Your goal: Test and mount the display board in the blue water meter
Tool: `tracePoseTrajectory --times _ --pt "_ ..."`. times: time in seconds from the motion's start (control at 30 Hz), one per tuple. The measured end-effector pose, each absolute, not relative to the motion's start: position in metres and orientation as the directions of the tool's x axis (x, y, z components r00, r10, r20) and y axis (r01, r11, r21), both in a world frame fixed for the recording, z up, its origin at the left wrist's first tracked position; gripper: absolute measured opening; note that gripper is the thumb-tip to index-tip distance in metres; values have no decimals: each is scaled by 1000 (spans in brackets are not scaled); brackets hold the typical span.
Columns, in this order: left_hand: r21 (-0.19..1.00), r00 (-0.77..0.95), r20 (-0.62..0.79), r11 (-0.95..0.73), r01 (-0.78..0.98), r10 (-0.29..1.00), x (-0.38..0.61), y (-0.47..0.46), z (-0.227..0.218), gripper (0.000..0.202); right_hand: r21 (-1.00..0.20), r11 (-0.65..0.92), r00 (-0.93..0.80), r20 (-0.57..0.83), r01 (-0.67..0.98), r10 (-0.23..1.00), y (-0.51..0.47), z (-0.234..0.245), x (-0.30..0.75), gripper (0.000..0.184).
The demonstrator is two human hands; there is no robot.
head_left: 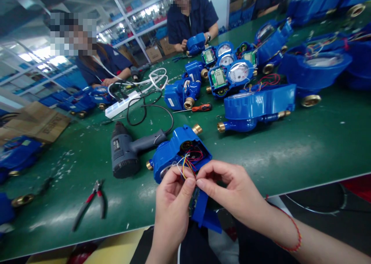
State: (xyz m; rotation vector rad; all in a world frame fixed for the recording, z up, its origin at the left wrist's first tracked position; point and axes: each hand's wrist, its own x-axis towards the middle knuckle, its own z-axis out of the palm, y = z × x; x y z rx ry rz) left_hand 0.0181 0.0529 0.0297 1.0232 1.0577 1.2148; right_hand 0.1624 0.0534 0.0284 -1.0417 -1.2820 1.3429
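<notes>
Directly before me lies a blue water meter [171,150] with its housing open and brass pipe ends showing. Thin coloured wires [185,165], yellow, red and white among them, run out of the housing to my fingertips. My left hand [175,198] pinches the wires between thumb and forefinger. Right beside it, thumb tip almost touching, my right hand [228,183] is also closed in a pinch on the wires. The exact point of grip is hidden by the fingers. Below the hands hangs a blue plastic cover [204,214] at the table's edge.
A heat gun [126,152] and red-handled cutting pliers [91,202] lie to the left. Farther back are a screwdriver [201,108], a white power strip [123,105] and several meters [257,105]. Two people work across the green table [290,156].
</notes>
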Motion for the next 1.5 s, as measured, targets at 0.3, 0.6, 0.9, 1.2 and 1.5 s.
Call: tracePoseTrajectory --times 0.3,0.6,0.9,1.2,1.5 --pt "957 39 -82 90 -275 996 24 53 30 19 -989 39 -212 68 -140 975 55 35 157 15" --pt "885 -39 -178 142 -443 983 33 50 31 27 -963 18 -108 48 -268 993 49 24 142 22" --pt "838 -48 -202 148 -525 978 34 50 36 22 -971 172 -175 200 -165 964 55 23 156 14" --pt "869 -102 -205 133 -477 973 37 49 35 26 -982 43 -311 98 -182 945 64 31 165 13" --pt "865 -101 -199 127 -485 975 37 49 34 24 -991 -61 -367 -13 -119 930 72 35 167 19"
